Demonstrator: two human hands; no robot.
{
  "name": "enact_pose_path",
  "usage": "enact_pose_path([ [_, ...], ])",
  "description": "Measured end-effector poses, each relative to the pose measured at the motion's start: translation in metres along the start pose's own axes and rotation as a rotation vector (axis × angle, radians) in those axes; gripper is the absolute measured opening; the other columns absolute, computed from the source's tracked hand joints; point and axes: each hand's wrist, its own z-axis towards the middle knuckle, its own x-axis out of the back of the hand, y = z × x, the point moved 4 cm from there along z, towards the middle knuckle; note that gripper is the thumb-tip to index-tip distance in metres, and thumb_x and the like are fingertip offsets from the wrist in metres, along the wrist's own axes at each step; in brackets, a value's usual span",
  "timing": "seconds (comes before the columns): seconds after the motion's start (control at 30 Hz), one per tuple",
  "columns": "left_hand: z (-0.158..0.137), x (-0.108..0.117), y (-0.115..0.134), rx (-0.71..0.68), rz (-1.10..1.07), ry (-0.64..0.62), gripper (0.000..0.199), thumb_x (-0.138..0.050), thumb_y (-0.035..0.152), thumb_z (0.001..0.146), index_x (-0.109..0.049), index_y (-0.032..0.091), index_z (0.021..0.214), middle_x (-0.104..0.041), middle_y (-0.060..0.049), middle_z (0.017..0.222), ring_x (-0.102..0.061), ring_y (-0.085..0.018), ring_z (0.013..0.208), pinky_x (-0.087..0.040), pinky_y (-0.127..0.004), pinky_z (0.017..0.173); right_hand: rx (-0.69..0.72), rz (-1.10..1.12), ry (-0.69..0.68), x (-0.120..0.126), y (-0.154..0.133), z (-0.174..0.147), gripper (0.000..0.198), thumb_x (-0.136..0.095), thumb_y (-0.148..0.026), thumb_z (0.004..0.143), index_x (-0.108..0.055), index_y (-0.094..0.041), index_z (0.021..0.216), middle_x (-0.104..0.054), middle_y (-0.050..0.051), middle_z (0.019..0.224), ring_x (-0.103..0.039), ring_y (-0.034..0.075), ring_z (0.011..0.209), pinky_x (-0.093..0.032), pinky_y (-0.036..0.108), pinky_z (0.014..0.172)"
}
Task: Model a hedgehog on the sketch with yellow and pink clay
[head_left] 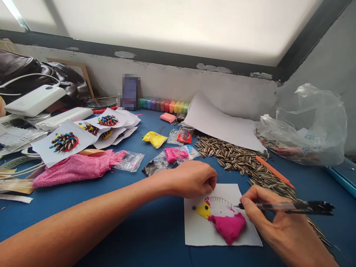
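Note:
A square of white paper (194,233) lies on the blue table, bearing a flattened magenta clay piece (230,225) and a yellow clay head (203,210) with dark dots. Above the magenta clay runs a curved row of small black pen marks. My right hand (274,218) grips a black pen (294,207), its tip by the right end of that curve. My left hand (194,179) rests at the paper's top edge with fingers curled in; whether they hold anything is hidden.
Striped sunflower seeds (236,155) spread behind the paper, with an orange pen (274,171) on them. Packets of yellow clay (155,139) and pink clay (175,153) lie beyond my left hand. Seed-studded clay figures on paper (65,142) sit left above a pink cloth (75,168). A plastic bag (308,133) stands right.

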Motion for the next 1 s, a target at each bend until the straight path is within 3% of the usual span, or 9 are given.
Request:
enact_pose_path([
  [0.33,-0.001,0.001,0.001,-0.001,0.013,-0.014,0.013,-0.053,0.016,0.080,-0.065,0.019,0.084,-0.069,0.000,0.090,-0.057,-0.012,0.075,-0.037,-0.023,0.061,0.021,-0.028,-0.051,-0.004,0.003,0.000,0.028,-0.045,-0.033,0.086,-0.052,-0.024,0.061,-0.052,-0.006,0.052,-0.049,0.011,0.046,-0.038,0.021,0.043],
  [0.53,-0.001,0.001,0.001,-0.006,0.013,-0.009,0.012,-0.054,0.017,0.080,-0.065,0.019,0.084,-0.069,0.000,0.090,-0.057,-0.013,0.076,-0.037,-0.023,0.061,-0.036,-0.013,-0.003,-0.002,0.000,-0.003,0.029,-0.045,-0.033,0.088,-0.050,-0.024,0.061,-0.052,-0.004,0.056,-0.051,0.013,0.052,-0.041,0.022,0.048],
  [0.73,-0.001,0.002,0.001,0.008,0.013,-0.012,0.013,-0.054,0.017,0.080,-0.066,0.020,0.084,-0.070,-0.001,0.092,-0.059,-0.014,0.078,-0.037,-0.023,0.060,0.060,0.065,-0.024,0.001,-0.006,0.001,0.028,-0.049,-0.033,0.087,-0.056,-0.025,0.062,-0.058,-0.005,0.055,-0.055,0.012,0.050,-0.044,0.020,0.048],
  [1.0,0.001,0.000,-0.001,0.002,0.001,0.004,0.014,-0.053,0.017,0.077,-0.066,0.020,0.083,-0.070,0.000,0.089,-0.060,-0.014,0.076,-0.037,-0.022,0.059,0.133,0.237,-0.097,-0.015,-0.027,0.002,0.024,-0.050,-0.032,0.089,-0.060,-0.024,0.068,-0.063,-0.005,0.058,-0.061,0.011,0.051,-0.048,0.017,0.049],
])
